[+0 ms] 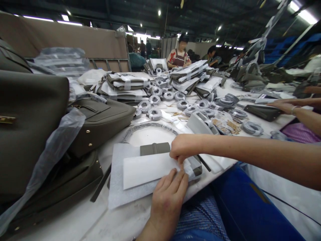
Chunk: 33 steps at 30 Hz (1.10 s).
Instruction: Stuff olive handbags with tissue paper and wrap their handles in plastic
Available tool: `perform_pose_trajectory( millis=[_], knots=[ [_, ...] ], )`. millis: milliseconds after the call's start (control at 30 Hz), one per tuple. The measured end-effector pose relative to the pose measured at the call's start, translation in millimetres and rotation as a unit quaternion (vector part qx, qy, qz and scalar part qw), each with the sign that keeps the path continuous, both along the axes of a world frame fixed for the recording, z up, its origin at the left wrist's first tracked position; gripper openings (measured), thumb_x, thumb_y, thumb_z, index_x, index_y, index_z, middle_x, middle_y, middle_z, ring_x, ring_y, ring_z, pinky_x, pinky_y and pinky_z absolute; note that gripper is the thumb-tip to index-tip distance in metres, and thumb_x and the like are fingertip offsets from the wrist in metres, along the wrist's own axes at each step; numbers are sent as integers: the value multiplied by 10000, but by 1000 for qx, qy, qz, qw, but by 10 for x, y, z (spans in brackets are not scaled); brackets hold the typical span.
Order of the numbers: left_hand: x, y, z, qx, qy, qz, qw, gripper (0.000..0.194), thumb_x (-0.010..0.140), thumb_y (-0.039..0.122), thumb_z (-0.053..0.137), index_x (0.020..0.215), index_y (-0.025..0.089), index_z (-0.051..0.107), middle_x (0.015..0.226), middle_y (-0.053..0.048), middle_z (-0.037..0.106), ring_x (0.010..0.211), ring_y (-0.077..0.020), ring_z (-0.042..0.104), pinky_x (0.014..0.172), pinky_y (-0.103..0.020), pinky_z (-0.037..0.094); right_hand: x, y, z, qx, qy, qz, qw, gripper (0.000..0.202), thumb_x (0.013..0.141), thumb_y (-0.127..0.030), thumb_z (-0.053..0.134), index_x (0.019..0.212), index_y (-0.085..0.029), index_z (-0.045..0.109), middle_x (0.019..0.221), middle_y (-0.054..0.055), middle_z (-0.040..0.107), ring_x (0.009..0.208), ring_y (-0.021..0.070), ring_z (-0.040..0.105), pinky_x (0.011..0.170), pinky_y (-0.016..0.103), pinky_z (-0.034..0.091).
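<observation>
A flat olive-grey handbag (154, 149) lies on the table in front of me, partly covered by white foam sheets (147, 171). My left hand (169, 194) rests on the foam's near right part, its fingers stretched out and lying flat. Just above those fingertips is my right hand (184, 149), curled closed with its fingertips pointing down at the wrapping. What it pinches, if anything, is hidden. Crinkled white wrapping (188, 169) covers the bag's right end beside both hands. Behind the bag, a wrapped strap (147, 126) curves across the table.
Large olive handbags (100, 122) crowd the left. Several coiled grey straps (154, 113) and stacked wrapped bags (127, 83) fill the far table (140, 137). A blue bin (240, 201) stands below the right edge. Another person's hands (288, 106) hold a dark bag (263, 112) at right.
</observation>
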State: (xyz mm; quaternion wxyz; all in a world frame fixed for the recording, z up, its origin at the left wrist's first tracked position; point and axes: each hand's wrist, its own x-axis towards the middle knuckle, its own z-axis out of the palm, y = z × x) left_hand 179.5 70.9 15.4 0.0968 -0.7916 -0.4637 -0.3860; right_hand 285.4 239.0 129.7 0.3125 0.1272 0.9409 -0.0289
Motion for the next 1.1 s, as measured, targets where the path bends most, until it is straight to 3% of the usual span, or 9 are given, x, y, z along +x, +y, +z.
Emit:
perform_pose_trajectory(
  millis=[233,367,500,633,733,800,933,1000,1100],
  knots=[
    [41,8,-42,11,-22,14,1000,448,1074,216,248,1140,215,692,1170,39,741,1056,-186,698,820,-328,523,-70,127,-60,22,17,-9,1000,420,655,-628,823,689,-217,744,642,25,703,585,162,573,539,279,212],
    [48,1,-70,9,-22,15,1000,393,1067,204,304,1150,226,688,1187,50,733,1071,-180,694,835,-314,532,-37,346,-158,16,44,-81,996,487,555,-678,845,713,-228,745,657,21,710,617,180,585,566,281,241],
    [58,-3,-93,24,-35,14,999,377,1063,212,330,1143,229,697,1175,41,738,1071,-181,696,843,-306,538,30,724,-258,22,81,-161,983,434,611,-623,834,750,-219,757,708,33,732,661,196,608,597,281,287],
    [75,20,-77,49,-45,32,997,397,1070,246,320,1089,247,717,1131,68,750,1007,-164,720,777,-295,545,137,952,-290,57,136,-224,963,257,755,-439,766,800,-186,760,803,80,758,742,230,650,629,284,350],
    [82,46,-51,77,-51,44,995,408,1071,241,319,1050,249,727,1088,84,761,965,-156,730,740,-287,539,256,822,-291,47,195,-250,947,324,927,-395,564,1088,-170,733,1002,106,763,884,228,679,711,277,424],
    [82,59,-36,80,-45,44,995,404,1071,233,324,1051,246,727,1095,88,758,963,-153,730,733,-284,535,342,618,-306,-7,212,-248,945,482,945,-478,530,1321,-190,622,1158,94,734,983,216,679,798,264,461],
    [75,61,-27,63,-33,41,997,407,1073,224,317,1069,244,723,1125,91,749,978,-147,726,741,-282,533,452,279,-388,-100,216,-245,940,916,725,-620,742,1486,-190,468,1338,158,635,1209,348,580,1032,404,418],
    [70,49,-38,53,-30,38,997,402,1071,208,318,1094,242,718,1137,83,746,995,-150,723,757,-283,537,460,265,-451,-128,218,-257,933,941,686,-591,779,1483,-194,474,1335,164,631,1228,373,557,1060,450,395],
    [56,20,-74,22,-17,24,999,365,1050,161,359,1161,237,698,1180,56,732,1053,-159,706,806,-282,547,437,403,-558,-204,217,-282,912,937,651,-539,809,1466,-200,494,1315,136,646,1163,322,608,1005,385,447]
  ],
)
